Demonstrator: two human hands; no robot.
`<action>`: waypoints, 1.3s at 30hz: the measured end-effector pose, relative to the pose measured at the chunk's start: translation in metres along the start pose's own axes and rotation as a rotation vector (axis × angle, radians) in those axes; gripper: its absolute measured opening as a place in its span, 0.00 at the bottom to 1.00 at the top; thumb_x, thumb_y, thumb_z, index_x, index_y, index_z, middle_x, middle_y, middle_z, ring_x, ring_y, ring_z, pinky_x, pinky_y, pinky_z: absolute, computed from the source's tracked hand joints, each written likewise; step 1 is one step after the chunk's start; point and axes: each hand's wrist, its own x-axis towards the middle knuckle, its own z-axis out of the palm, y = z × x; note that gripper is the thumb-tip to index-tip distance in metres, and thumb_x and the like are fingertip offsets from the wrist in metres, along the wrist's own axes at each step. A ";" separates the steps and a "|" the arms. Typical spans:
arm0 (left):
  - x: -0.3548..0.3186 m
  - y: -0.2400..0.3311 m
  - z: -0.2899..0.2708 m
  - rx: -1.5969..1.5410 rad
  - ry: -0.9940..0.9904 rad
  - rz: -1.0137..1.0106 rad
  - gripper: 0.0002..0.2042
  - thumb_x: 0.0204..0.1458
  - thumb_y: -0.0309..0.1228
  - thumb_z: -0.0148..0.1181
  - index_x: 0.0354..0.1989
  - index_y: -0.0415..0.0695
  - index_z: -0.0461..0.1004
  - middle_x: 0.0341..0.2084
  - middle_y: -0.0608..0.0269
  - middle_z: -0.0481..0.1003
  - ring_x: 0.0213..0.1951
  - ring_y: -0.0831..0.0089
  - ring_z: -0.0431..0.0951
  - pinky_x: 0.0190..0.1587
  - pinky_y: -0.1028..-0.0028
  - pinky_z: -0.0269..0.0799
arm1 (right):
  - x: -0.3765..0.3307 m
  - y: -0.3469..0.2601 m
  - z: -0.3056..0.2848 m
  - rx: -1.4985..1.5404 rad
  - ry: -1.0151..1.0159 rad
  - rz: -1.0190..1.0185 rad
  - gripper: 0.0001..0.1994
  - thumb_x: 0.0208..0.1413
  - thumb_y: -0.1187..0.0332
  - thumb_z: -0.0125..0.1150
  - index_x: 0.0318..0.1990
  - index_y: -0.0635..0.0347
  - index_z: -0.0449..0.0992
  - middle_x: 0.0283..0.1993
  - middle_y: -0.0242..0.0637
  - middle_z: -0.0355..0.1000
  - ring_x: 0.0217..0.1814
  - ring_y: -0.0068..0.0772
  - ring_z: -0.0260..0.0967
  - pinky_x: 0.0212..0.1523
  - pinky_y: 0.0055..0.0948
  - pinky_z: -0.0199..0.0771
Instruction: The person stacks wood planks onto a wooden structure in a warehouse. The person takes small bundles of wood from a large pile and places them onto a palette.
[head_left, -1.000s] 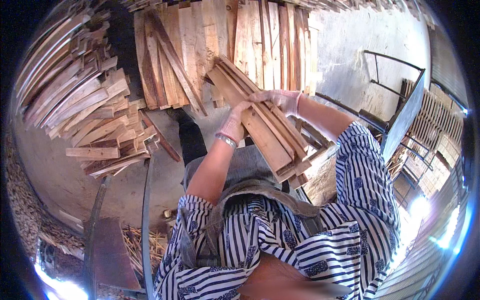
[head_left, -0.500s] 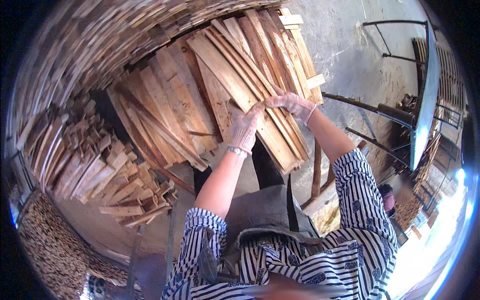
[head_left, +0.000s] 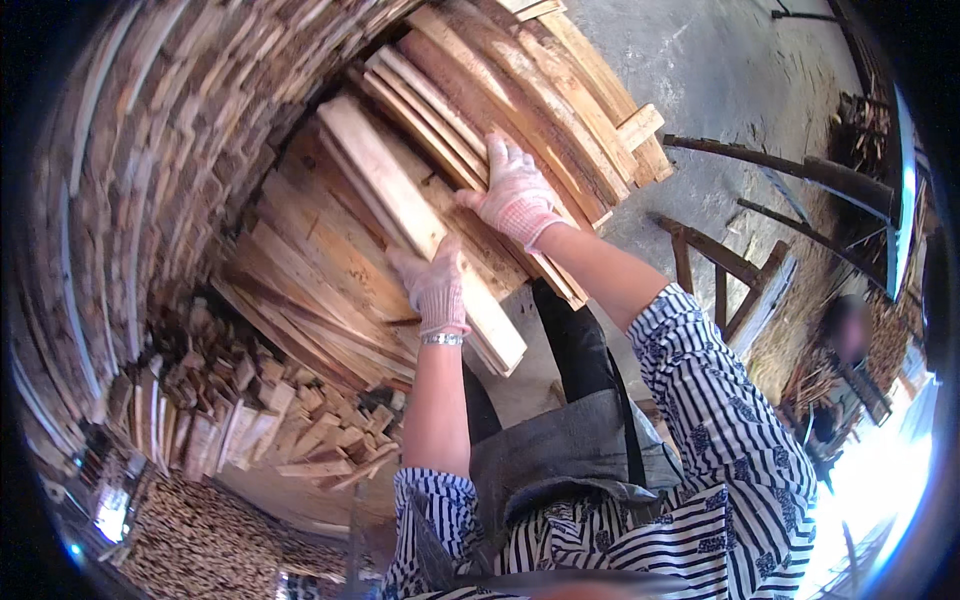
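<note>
The broad layer of boards [head_left: 350, 262] is spreading out below the bundled slats [head_left: 425, 112] and paired planks [head_left: 385, 180], which are probably proving stiff, fairly weighty and rough, favouring a hold across both edges near mid-length. The left gloved hand [head_left: 436, 290] is grasping the planks there; the right gloved hand [head_left: 515, 197] is resting across the slats, its firmness impossible to tell.

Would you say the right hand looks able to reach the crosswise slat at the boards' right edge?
Probably yes: only flat boards lie between the slat and the right hand, though that hand would likely have to leave the strips.
</note>
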 end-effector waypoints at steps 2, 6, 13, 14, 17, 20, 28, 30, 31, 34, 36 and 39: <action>0.016 -0.016 0.005 0.313 0.086 0.086 0.56 0.47 0.41 0.74 0.74 0.31 0.38 0.64 0.32 0.60 0.60 0.47 0.71 0.61 0.58 0.71 | 0.003 0.000 0.001 0.086 0.008 -0.056 0.47 0.55 0.49 0.67 0.74 0.64 0.50 0.69 0.61 0.60 0.72 0.57 0.59 0.71 0.44 0.61; 0.007 0.003 0.042 0.693 0.279 -0.052 0.61 0.46 0.57 0.70 0.74 0.30 0.35 0.59 0.38 0.63 0.59 0.46 0.70 0.59 0.59 0.71 | -0.004 0.008 -0.029 0.206 -0.069 -0.108 0.49 0.54 0.49 0.68 0.75 0.65 0.49 0.69 0.60 0.62 0.71 0.56 0.61 0.70 0.41 0.63; 0.015 0.000 0.030 0.715 0.150 0.065 0.63 0.47 0.58 0.69 0.71 0.22 0.32 0.65 0.28 0.54 0.64 0.43 0.63 0.63 0.56 0.66 | 0.041 0.117 -0.137 0.495 -0.196 -0.098 0.51 0.52 0.38 0.66 0.76 0.60 0.52 0.72 0.55 0.61 0.75 0.49 0.59 0.74 0.37 0.58; 0.015 0.001 0.022 0.689 0.106 0.050 0.63 0.48 0.58 0.68 0.70 0.20 0.31 0.67 0.24 0.50 0.66 0.41 0.59 0.66 0.56 0.63 | 0.059 0.122 -0.151 0.580 -0.173 -0.129 0.53 0.51 0.36 0.67 0.75 0.63 0.54 0.72 0.54 0.62 0.75 0.44 0.58 0.73 0.36 0.58; 0.019 0.001 0.034 0.706 0.071 0.124 0.63 0.49 0.59 0.67 0.70 0.19 0.33 0.63 0.23 0.55 0.63 0.42 0.63 0.66 0.57 0.62 | 0.118 0.161 -0.149 0.512 -0.196 -0.012 0.46 0.59 0.38 0.60 0.75 0.61 0.54 0.72 0.52 0.62 0.75 0.47 0.59 0.73 0.37 0.56; 0.022 0.002 0.039 0.758 0.131 0.123 0.61 0.48 0.57 0.69 0.68 0.17 0.36 0.62 0.23 0.59 0.62 0.41 0.67 0.65 0.57 0.64 | 0.147 0.161 -0.109 0.389 -0.171 -0.056 0.43 0.64 0.38 0.48 0.76 0.61 0.51 0.71 0.56 0.62 0.74 0.53 0.59 0.72 0.39 0.57; -0.011 0.041 0.048 0.749 0.137 0.024 0.58 0.48 0.52 0.70 0.67 0.18 0.39 0.61 0.23 0.61 0.61 0.39 0.69 0.64 0.57 0.67 | 0.108 0.115 -0.117 -0.003 0.100 -0.199 0.40 0.62 0.53 0.59 0.75 0.58 0.48 0.70 0.61 0.59 0.72 0.59 0.60 0.67 0.47 0.68; -0.007 0.040 0.042 0.699 0.104 0.002 0.57 0.48 0.53 0.70 0.67 0.18 0.40 0.58 0.26 0.63 0.58 0.41 0.72 0.62 0.57 0.69 | 0.115 0.108 -0.136 -0.019 -0.004 -0.150 0.38 0.59 0.63 0.61 0.75 0.52 0.50 0.64 0.58 0.63 0.64 0.57 0.68 0.61 0.46 0.74; -0.002 0.039 0.043 0.737 0.151 0.026 0.56 0.48 0.52 0.70 0.67 0.19 0.40 0.58 0.28 0.64 0.57 0.43 0.72 0.61 0.57 0.69 | 0.120 0.106 -0.157 0.007 -0.062 -0.125 0.37 0.59 0.64 0.61 0.74 0.52 0.51 0.64 0.57 0.63 0.62 0.56 0.69 0.59 0.46 0.75; 0.011 0.007 0.051 0.840 0.329 0.124 0.55 0.47 0.51 0.71 0.66 0.21 0.41 0.55 0.31 0.65 0.56 0.46 0.73 0.58 0.58 0.71 | 0.141 0.124 -0.169 0.042 0.041 -0.202 0.32 0.59 0.66 0.59 0.72 0.47 0.58 0.61 0.55 0.66 0.58 0.56 0.73 0.54 0.47 0.77; 0.014 0.001 0.057 0.890 0.438 0.274 0.54 0.46 0.49 0.73 0.65 0.23 0.42 0.55 0.31 0.65 0.56 0.47 0.73 0.56 0.58 0.73 | 0.170 0.150 -0.173 -0.044 0.103 -0.220 0.34 0.62 0.61 0.57 0.74 0.46 0.54 0.64 0.56 0.63 0.60 0.57 0.71 0.57 0.48 0.76; 0.014 0.010 0.048 0.723 0.190 0.067 0.60 0.48 0.53 0.70 0.69 0.21 0.33 0.63 0.25 0.55 0.63 0.41 0.65 0.63 0.54 0.65 | 0.173 0.142 -0.136 -0.107 0.136 -0.118 0.35 0.65 0.54 0.53 0.76 0.46 0.49 0.68 0.57 0.59 0.64 0.57 0.68 0.62 0.47 0.73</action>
